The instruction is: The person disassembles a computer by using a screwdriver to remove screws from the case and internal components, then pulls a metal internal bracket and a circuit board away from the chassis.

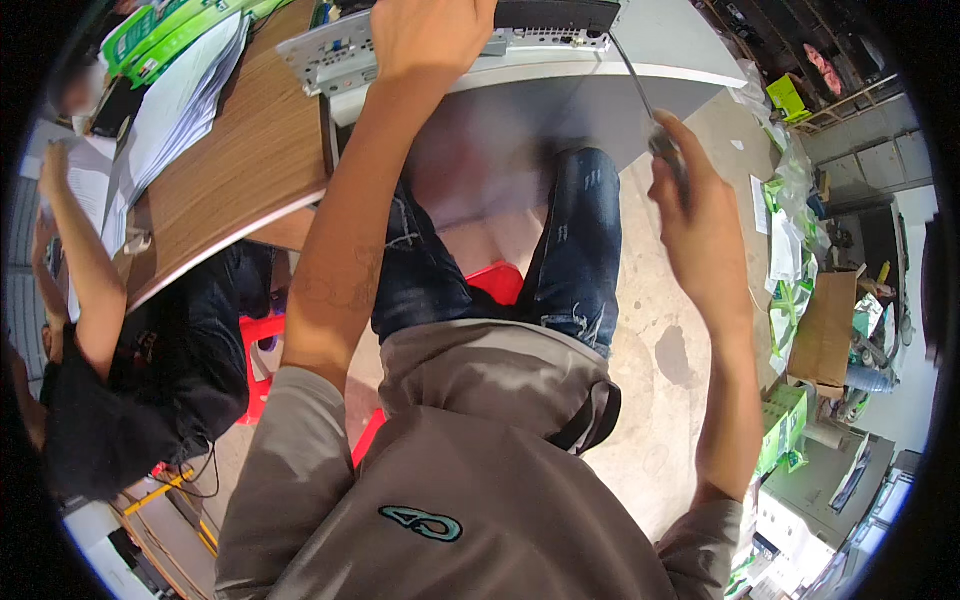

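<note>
1. Working a fastener seems to be your present step: the screwdriver [666, 150] points its tip at the right end of the perforated metal chassis [337, 58], at the front edge of the white table [682, 42] (contact is too small to confirm)
2. Your right hand [702, 200] is curled snugly around the screwdriver
3. Your left hand [430, 35] overlaps the chassis in view, but its fingers run past the upper edge, so how far they close, or on what, I cannot tell
4. Next, you'd likely need to seat the tip squarely and turn while bracing the chassis
</note>
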`<act>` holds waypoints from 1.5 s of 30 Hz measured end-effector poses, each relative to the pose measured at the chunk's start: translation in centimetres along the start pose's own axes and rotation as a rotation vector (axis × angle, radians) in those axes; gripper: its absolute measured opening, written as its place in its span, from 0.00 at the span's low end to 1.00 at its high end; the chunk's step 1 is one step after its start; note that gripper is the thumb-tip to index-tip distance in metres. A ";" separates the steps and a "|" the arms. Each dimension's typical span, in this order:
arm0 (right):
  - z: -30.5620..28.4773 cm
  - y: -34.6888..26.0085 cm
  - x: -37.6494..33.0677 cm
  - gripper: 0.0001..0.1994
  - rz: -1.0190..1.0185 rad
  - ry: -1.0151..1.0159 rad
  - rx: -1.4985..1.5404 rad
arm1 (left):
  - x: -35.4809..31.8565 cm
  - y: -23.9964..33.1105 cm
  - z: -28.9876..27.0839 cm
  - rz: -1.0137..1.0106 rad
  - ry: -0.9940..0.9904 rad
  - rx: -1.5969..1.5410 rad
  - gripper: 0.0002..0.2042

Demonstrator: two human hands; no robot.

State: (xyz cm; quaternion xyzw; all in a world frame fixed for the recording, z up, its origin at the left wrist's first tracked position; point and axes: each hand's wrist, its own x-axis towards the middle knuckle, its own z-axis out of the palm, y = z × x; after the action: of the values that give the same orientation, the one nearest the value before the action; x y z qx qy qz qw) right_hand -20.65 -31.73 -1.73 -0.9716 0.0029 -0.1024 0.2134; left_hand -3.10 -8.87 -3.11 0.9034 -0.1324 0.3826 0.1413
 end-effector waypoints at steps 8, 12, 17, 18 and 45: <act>-0.2 0.7 0.0 0.28 0.547 -0.210 1.190 | -0.6 -0.5 0.8 0.094 0.072 0.075 0.15; 0.0 -1.0 1.5 0.30 0.048 -0.015 0.099 | -0.4 -1.3 0.9 0.122 0.112 -0.056 0.10; -0.4 -2.7 2.4 0.28 0.173 -0.222 0.216 | -1.1 -2.3 1.1 0.063 0.129 -0.240 0.22; -0.6 -2.6 2.5 0.28 0.344 -0.277 0.444 | -1.3 -2.3 1.2 0.053 0.130 -0.235 0.22; -6.9 3.7 3.6 0.51 0.488 -0.185 0.786 | -0.1 -8.8 -8.6 -0.132 -0.418 -0.378 0.22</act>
State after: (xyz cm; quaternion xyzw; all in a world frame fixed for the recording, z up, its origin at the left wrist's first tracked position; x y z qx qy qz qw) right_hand -18.34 -38.10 3.53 -0.7930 0.1730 0.0443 0.5824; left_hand -5.79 2.33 1.19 0.9270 -0.1686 0.1465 0.3012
